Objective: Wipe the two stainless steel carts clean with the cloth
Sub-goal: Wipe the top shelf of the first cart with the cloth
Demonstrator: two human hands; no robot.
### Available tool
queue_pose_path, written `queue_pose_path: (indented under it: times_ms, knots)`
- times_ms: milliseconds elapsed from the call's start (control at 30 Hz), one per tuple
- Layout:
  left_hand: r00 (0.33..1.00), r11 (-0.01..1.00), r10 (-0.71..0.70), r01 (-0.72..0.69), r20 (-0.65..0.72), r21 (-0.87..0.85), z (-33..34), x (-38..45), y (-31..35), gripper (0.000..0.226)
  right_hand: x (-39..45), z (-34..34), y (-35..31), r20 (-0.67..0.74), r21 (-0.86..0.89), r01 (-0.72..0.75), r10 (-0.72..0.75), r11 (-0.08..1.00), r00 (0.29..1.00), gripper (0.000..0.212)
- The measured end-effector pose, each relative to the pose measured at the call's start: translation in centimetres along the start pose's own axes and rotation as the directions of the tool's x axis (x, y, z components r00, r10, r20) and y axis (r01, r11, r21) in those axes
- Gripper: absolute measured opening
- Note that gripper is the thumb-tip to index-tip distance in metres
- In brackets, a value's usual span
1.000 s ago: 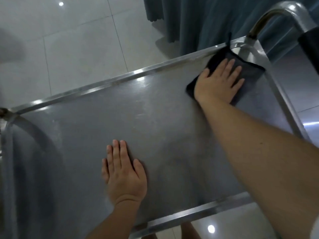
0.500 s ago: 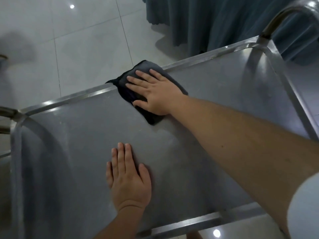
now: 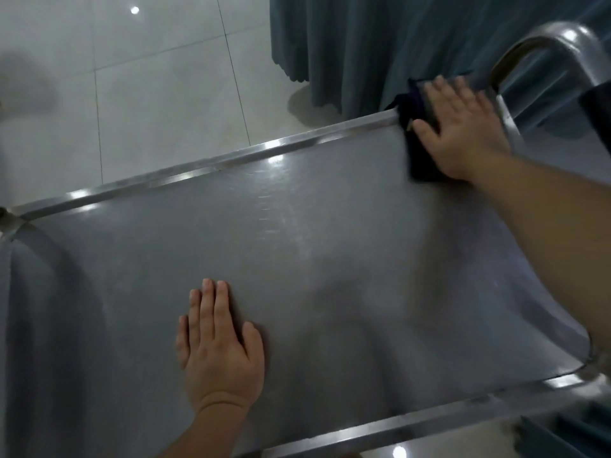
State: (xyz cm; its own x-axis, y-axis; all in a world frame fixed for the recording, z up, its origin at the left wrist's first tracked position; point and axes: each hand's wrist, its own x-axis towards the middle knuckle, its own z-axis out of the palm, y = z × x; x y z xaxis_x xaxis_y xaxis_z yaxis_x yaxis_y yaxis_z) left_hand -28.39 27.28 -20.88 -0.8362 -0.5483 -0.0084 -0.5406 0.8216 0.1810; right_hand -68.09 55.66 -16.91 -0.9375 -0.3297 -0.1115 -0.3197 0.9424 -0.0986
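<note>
The top shelf of a stainless steel cart (image 3: 297, 226) fills the view, with a raised rim along its far and near edges. A dark cloth (image 3: 417, 140) lies at the shelf's far right corner, partly over the far rim. My right hand (image 3: 463, 133) presses flat on the cloth with straight fingers and is blurred by motion. My left hand (image 3: 220, 352) rests flat on the bare shelf near the front edge, fingers together and pointing away from me. Only one cart is in view.
The cart's curved metal handle (image 3: 555, 38) rises past the far right corner. A blue-grey curtain (image 3: 380, 44) hangs behind the cart. Pale floor tiles (image 3: 148, 94) spread beyond the far rim. A dark object (image 3: 598, 107) sits at the right edge.
My right hand has swept the cloth along the far rim, from the middle back to the far right corner. My left hand has stayed flat in place.
</note>
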Motion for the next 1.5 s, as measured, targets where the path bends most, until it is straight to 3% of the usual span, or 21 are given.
queue_pose_path:
  times_ms: [300,433,700,967,1233,1367,1500]
  knots:
    - [0.999,1.000,-0.016,0.017,0.045,-0.008,-0.9,0.1,0.5,0.075,-3.5,-0.1,2.1,0.015,-0.067,-0.043,0.044,0.997,0.999,0.079]
    - [0.999,0.999,-0.022,0.023,0.043,-0.028,-1.0,0.1,0.5,0.075,-6.9,0.5,3.7,0.010,-0.042,-0.166,0.167,0.985,0.986,0.083]
    - [0.999,0.998,-0.020,0.021,0.031,-0.055,-1.3,0.0,0.7,0.074,-21.5,2.4,4.2,0.012,-0.004,-0.311,0.311,0.950,0.950,0.078]
    - [0.999,0.997,-0.024,0.026,0.030,-0.067,-1.1,0.0,0.6,0.074,-35.1,3.7,3.5,0.124,-0.004,-0.416,0.413,0.909,0.902,0.078]
    - [0.999,0.998,-0.009,0.012,0.046,-0.063,-1.4,0.0,0.8,0.076,-39.7,3.7,2.4,0.251,0.038,-0.283,0.265,0.958,0.931,0.077]
    - [0.998,0.999,0.005,-0.002,0.064,-0.042,-1.5,0.0,0.8,0.077,-34.6,3.6,2.0,0.248,-0.047,-0.012,0.024,0.999,0.969,0.078]
    - [0.999,1.000,0.009,-0.008,0.053,-0.027,-1.2,0.0,0.6,0.078,-24.8,4.4,-0.8,0.102,-0.030,0.057,-0.054,0.998,0.993,0.077]
